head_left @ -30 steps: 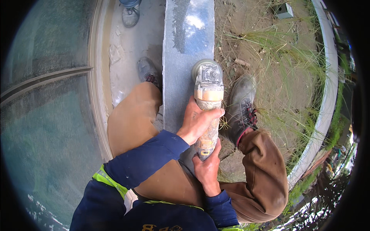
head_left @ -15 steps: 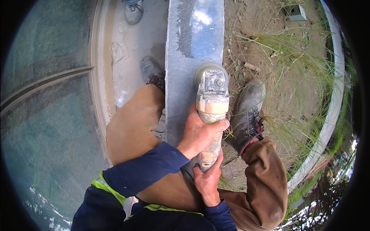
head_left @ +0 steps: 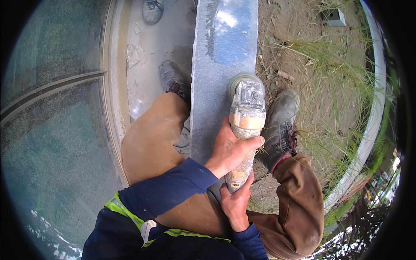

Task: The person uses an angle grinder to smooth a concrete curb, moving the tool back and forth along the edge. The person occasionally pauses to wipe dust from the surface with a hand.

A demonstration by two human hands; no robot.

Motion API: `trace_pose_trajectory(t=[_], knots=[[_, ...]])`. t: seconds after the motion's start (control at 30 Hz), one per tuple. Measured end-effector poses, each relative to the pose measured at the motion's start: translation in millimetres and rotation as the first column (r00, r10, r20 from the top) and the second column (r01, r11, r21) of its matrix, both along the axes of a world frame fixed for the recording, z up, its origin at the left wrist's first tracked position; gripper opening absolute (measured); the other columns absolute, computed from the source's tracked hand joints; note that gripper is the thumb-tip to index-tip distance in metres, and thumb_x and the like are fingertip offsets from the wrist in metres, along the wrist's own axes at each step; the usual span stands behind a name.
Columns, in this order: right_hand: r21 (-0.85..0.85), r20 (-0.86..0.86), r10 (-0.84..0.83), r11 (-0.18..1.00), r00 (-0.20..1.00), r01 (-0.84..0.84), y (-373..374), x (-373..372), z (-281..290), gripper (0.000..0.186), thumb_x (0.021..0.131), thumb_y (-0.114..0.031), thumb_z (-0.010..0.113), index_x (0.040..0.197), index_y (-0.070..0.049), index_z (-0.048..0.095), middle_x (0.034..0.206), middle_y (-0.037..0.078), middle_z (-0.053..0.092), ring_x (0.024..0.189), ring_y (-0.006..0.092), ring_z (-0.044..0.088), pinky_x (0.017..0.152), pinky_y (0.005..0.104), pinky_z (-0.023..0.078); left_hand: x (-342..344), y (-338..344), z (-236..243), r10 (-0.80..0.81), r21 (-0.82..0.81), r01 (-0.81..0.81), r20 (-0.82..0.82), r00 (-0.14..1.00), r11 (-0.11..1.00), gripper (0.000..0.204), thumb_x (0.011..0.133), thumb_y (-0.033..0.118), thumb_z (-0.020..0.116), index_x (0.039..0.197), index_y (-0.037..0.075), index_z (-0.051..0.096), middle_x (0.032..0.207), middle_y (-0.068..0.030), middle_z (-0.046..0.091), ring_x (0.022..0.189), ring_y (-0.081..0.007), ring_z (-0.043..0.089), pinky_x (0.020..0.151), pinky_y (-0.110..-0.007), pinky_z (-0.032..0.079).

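On my left, dusty glass panes [head_left: 56,160] border a pale floor [head_left: 149,43], where another person's shoe [head_left: 152,11] shows far off and my left shoe [head_left: 170,74] stands nearer. Beside it runs the long grey slab [head_left: 208,117], and my left hand [head_left: 232,147] is wrapped around the middle of the dusty grinder [head_left: 248,104], its disc [head_left: 234,86] at the slab's right edge, while my right hand [head_left: 237,203] clasps its near end. Farther right come my right shoe [head_left: 281,123], grass [head_left: 329,73] on bare soil, a small box [head_left: 336,18] at the far side and a curving pale curb [head_left: 376,86].
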State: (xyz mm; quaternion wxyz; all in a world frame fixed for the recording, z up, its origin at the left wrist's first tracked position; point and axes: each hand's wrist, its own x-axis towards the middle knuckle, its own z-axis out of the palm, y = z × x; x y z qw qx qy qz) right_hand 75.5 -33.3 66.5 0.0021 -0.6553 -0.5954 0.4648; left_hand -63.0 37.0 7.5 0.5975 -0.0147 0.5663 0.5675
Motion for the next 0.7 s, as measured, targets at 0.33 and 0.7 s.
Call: trace_pose_trajectory(t=[0.33, 0.7], knots=[[-0.010, -0.005, 0.047, 0.999, 0.999, -0.047, 0, -3, -1, 0.091, 0.077, -0.002, 0.068, 0.154, 0.002, 0.020, 0.114, 0.027, 0.065, 0.105, 0.0379, 0.067, 0.091, 0.0442, 0.052, -6, -5, 2, 0.053, -0.034, -0.051, 0.065, 0.996, 0.998, 0.061, 0.075, 0.012, 0.085, 0.122, -0.003, 0.049, 0.108, -0.0129, 0.067, 0.093, -0.0190, 0.067, 0.081, -0.034, 0.057], [0.010, 0.000, 0.082, 0.997, 0.997, -0.082, -2, 1, -5, 0.094, 0.076, -0.003, 0.071, 0.154, 0.002, 0.018, 0.109, 0.031, 0.067, 0.101, 0.0463, 0.069, 0.088, 0.0471, 0.054, -1, -7, -3, 0.034, -0.041, -0.034, 0.009, 0.999, 0.999, 0.065, 0.074, 0.020, 0.085, 0.122, -0.004, 0.048, 0.108, -0.0167, 0.067, 0.094, -0.0242, 0.069, 0.083, -0.038, 0.056]])
